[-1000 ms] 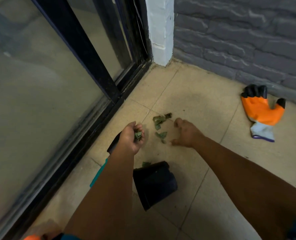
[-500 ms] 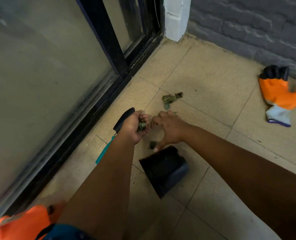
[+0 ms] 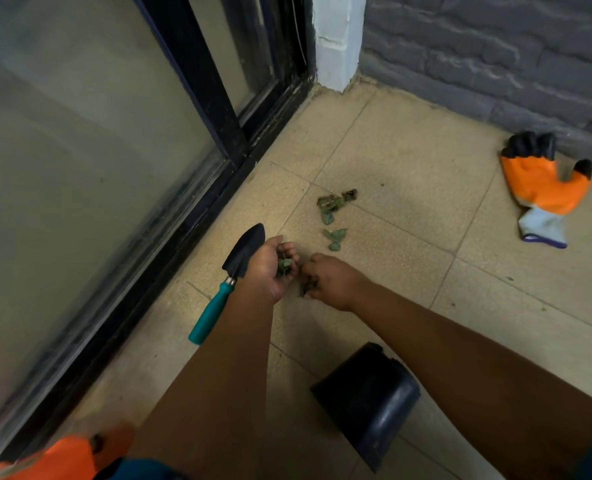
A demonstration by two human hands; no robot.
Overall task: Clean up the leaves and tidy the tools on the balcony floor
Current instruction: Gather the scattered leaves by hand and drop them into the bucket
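Trowel (image 3: 234,271) lies left, by door track. Left hand (image 3: 270,268) cupped around gathered leaves (image 3: 283,265). Right hand (image 3: 332,280) pinches a leaf, probably. Pass it across low; loose leaves (image 3: 332,216) wait farther out.

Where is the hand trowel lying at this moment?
In the head view the trowel lies on the floor tiles, left of centre, between the sliding door track and the left hand.

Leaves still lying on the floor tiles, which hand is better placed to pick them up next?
Right. The right hand is nearer the loose leaves, pinching only a few scraps, while the left hand is cupped around a gathered bunch.
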